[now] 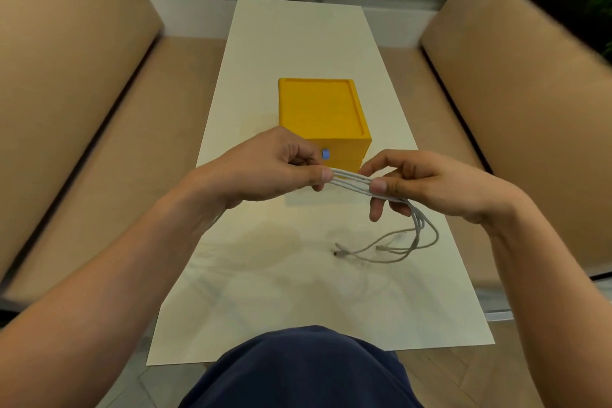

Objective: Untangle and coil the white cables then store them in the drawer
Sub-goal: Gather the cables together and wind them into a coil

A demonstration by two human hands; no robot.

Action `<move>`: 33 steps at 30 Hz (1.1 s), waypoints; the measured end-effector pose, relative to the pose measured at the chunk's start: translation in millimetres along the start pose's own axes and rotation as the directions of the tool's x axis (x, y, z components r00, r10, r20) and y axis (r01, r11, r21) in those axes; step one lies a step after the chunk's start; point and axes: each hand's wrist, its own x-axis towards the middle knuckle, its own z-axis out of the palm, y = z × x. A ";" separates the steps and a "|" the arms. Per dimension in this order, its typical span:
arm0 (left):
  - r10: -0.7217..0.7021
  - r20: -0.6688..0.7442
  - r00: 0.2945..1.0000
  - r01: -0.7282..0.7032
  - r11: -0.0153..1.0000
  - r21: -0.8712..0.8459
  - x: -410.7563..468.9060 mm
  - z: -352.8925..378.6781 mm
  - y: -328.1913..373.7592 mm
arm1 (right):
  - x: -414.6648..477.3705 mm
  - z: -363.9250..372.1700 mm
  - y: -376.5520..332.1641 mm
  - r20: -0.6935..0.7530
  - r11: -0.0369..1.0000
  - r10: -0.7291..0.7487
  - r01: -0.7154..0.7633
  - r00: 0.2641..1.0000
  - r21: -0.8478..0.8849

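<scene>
Between the two hands, a bunch of white cables [352, 183] is pulled out straight, side by side. Each hand pinches it. The left hand [271, 169] squeezes one end with its thumb on top. The right hand [427, 182] squeezes the other part with thumb and fingers, and two fingers hang down loose under it. Past the right hand, the rest of the cables droop down in loops, and the loose ends [341, 252] lie on the white table [298, 43]. It looks like the step is lining up and folding the cables into a neat bundle. I think the hanging part must be gathered up next, so nothing trails. Just behind the hands sits the yellow drawer box [318, 106]. Its drawer with the little blue knob [326, 153] looks closed, so it likely needs pulling open before the bundle goes in
</scene>
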 end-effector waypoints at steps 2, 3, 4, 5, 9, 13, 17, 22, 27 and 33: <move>-0.013 -0.022 1.000 0.014 0.999 0.031 0.9 0.9 -0.2 | 1.6 1.3 0.6 -0.085 0.995 0.012 -0.020 0.996 -0.102; -0.021 -0.041 0.999 0.023 0.999 0.046 1.6 1.2 -0.1 | 2.1 3.7 0.6 -0.157 0.988 0.011 -0.035 0.988 -0.152; -0.027 -0.064 0.998 0.031 0.998 0.062 2.8 1.4 -0.4 | 3.0 6.3 1.2 -0.236 0.983 0.008 -0.051 0.972 -0.176; -0.033 -0.090 0.995 0.040 0.996 0.077 4.2 1.1 -0.9 | 3.5 10.0 0.6 -0.305 0.982 -0.001 -0.056 0.952 -0.178; -0.059 -0.165 0.985 0.079 0.989 0.122 8.9 2.2 -4.0 | 5.1 28.2 -0.2 -0.477 0.983 -0.072 -0.019 0.876 -0.184; -0.049 -0.193 0.980 0.076 0.987 0.139 9.5 7.7 -4.8 | 9.2 38.1 3.2 -0.608 0.988 -0.092 -0.004 0.789 -0.155; -0.051 -0.139 0.989 0.062 0.995 0.075 5.8 12.2 -2.5 | 24.7 40.5 0.9 -0.817 0.959 -0.122 -0.146 0.563 -0.244; -0.008 -0.016 1.000 0.005 0.989 -0.150 -7.1 23.7 -0.7 | 60.3 41.2 16.8 -0.860 0.878 -0.246 -0.274 0.446 -0.393; -0.104 -0.026 0.994 0.101 0.988 -0.113 -18.3 14.9 -25.5 | 53.0 52.3 7.7 -0.741 0.778 -0.556 -0.077 0.376 -0.623; 0.015 -0.007 1.000 -0.016 0.996 -0.086 -22.9 14.4 -12.8 | 75.9 55.6 32.0 -0.786 0.835 -0.429 -0.137 0.445 -0.534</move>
